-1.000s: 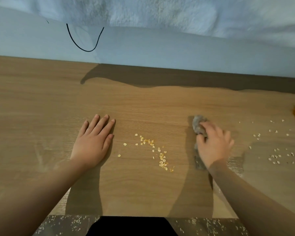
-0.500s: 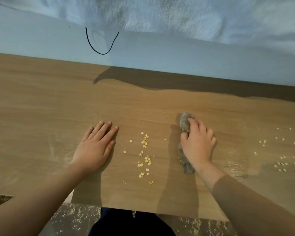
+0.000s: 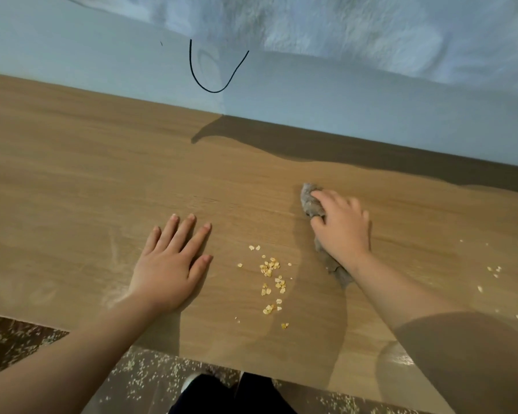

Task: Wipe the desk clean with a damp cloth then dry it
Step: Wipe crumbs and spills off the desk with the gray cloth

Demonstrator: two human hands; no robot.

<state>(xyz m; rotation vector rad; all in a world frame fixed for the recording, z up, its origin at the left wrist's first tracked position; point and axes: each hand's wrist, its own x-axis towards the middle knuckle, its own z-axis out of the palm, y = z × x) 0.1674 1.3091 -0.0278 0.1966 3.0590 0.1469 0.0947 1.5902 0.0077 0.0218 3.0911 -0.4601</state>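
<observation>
Cloth (image 3: 311, 202) swept left across the surface (image 3: 72, 180).
Right hand (image 3: 343, 231) gripped it, now closer to the flakes (image 3: 271, 271); left hand (image 3: 171, 264) lay flat, fingers spread. Wiping looked unfinished.

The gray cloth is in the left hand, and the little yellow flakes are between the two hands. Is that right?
Not quite. The head view shows the right hand holding the gray cloth; the left hand lies flat on the desk, holding nothing. The yellow flakes are between the two hands, as you said.
</observation>
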